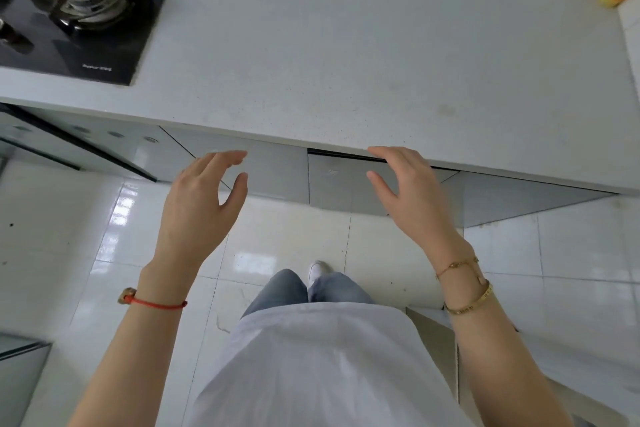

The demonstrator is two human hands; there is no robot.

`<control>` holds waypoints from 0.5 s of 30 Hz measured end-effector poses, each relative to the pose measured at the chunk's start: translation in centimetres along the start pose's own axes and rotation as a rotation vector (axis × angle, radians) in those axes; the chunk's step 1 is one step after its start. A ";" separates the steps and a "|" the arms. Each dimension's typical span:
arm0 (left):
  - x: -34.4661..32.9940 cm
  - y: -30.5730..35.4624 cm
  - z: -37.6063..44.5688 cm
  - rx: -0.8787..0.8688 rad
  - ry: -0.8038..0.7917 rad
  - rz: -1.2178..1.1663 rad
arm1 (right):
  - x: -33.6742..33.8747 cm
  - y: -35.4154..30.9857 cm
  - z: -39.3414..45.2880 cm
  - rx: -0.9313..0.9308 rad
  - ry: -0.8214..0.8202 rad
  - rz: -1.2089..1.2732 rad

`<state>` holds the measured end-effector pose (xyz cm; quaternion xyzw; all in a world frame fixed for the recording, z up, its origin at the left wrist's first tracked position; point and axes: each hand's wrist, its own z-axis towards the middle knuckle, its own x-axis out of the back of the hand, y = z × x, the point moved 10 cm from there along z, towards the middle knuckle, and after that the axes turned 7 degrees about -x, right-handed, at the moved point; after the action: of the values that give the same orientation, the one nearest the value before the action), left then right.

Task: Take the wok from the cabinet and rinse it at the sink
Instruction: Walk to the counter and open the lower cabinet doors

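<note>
Grey cabinet (332, 180) doors under counter (346, 62), both hands raised before them.
L hand (204, 204) & R hand (412, 191) open, holding nothing; wok unseen; stove (79, 10) at 10 o'clock.

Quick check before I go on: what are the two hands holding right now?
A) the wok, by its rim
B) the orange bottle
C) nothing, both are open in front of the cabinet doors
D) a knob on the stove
C: the left hand and right hand are both open and empty, raised before the grey cabinet doors under the countertop; no wok is in view.
</note>
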<state>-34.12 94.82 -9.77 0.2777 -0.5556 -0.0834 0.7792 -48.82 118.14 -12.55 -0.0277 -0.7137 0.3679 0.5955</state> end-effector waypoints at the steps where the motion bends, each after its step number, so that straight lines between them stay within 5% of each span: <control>1: -0.1 -0.3 -0.1 0.007 0.008 0.001 | -0.4 0.1 0.1 0.004 0.001 0.001; 15: -13.3 -11.5 -3.2 0.020 0.069 0.042 | -15.7 6.7 2.1 0.102 0.082 0.018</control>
<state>-34.04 92.20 -27.50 0.2765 -0.5351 -0.0517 0.7966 -48.80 114.45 -29.33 -0.0189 -0.6689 0.4077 0.6213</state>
